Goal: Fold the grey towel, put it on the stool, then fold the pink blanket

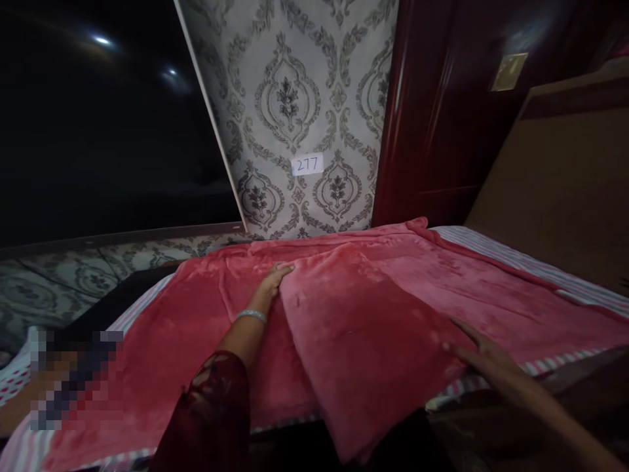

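A red fleece blanket (196, 328) lies spread over a bed, with one folded layer (354, 328) lying across its middle and hanging over the near edge. My left hand (272, 280) rests flat on the blanket at the far corner of the folded layer, a bracelet on its wrist. My right hand (484, 357) lies flat with fingers apart on the near right edge of the folded layer. Neither hand grips the cloth.
A striped sheet (515, 255) shows under the blanket. Patterned wallpaper (295, 98) with a label reading 277 (307, 164) stands behind the bed. A dark red door (442, 111) and a brown headboard (555, 177) are at the right. A person lies at the left (73, 380).
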Motion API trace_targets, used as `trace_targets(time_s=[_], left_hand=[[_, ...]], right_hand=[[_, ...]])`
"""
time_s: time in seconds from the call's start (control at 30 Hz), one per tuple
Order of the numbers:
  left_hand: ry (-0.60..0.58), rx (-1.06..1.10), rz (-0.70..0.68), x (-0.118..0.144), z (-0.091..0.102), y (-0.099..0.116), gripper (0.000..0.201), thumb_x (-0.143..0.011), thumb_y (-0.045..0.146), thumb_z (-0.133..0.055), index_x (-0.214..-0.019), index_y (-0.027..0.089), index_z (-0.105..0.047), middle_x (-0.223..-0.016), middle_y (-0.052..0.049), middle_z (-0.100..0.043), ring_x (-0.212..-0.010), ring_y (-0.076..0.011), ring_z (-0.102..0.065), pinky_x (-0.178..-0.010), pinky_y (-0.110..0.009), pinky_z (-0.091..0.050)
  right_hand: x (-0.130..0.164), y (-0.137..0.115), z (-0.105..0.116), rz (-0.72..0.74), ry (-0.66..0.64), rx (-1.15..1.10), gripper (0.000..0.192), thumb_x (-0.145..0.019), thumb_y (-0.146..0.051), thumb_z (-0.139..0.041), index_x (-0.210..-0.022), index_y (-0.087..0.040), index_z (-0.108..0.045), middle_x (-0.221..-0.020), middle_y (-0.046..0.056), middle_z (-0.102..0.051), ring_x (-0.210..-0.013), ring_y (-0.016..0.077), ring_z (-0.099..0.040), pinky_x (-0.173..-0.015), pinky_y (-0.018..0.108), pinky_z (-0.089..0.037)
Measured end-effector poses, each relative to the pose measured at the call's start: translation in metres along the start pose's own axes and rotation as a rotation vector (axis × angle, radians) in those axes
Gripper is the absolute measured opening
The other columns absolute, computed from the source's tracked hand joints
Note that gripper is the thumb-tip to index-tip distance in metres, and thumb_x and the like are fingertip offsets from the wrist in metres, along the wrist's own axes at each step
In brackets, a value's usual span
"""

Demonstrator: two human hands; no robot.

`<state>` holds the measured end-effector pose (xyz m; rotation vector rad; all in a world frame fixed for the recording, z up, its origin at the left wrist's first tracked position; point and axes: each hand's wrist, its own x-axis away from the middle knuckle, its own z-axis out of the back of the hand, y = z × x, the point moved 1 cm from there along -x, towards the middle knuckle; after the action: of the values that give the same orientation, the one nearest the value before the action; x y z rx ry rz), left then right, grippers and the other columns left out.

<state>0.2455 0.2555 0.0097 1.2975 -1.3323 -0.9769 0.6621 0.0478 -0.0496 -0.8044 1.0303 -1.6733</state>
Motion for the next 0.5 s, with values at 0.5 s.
trace_targets(time_s=[0.5], left_hand=[[0.351, 0.000, -0.214, 0.181, 0.093, 0.021, 0.077, -0.047, 0.048, -0.096, -0.111, 0.023, -0.062, -0.087, 0.002, -0.070, -0.067, -0.0136, -0.063, -0.060, -0.023, -0.048]], right_hand=[[-0.123, -0.159, -0.005, 0.107, -0.197, -0.234, 0.033, -0.062, -0.031, -0.076, -0.094, -0.024, -0.072, -0.104, 0.009, -0.075, -0.095, 0.0268, -0.069, -0.076, 0.034, -0.057]])
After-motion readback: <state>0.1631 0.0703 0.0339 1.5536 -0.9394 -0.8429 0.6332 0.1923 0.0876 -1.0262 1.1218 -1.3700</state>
